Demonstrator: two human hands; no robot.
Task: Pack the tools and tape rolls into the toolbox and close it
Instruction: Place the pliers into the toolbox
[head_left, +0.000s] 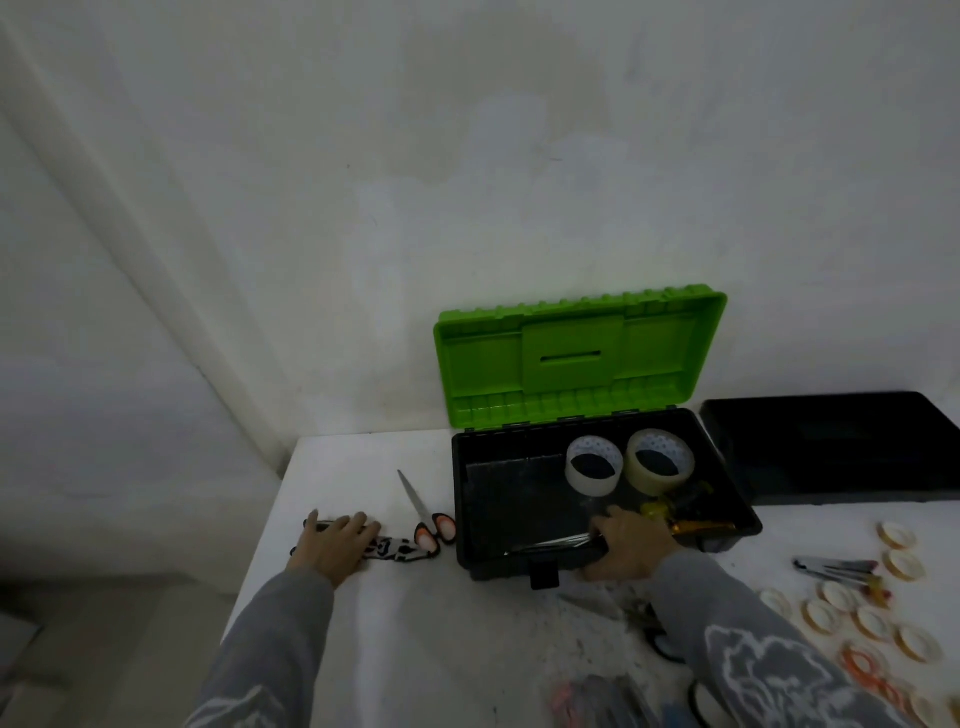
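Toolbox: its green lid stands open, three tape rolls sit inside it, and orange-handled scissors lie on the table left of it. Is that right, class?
One slip: the head view shows two tape rolls inside the toolbox, not three. The green lid stands open and the orange-handled scissors lie on the table left of it.

The toolbox lid (576, 358) is finished in bright green, the toolbox base (519, 504) in black. The scissors (422, 512) are fitted with orange-and-black handles. A black-and-white blotched pattern is carried by the tool (396, 550) on the white table (363, 467).
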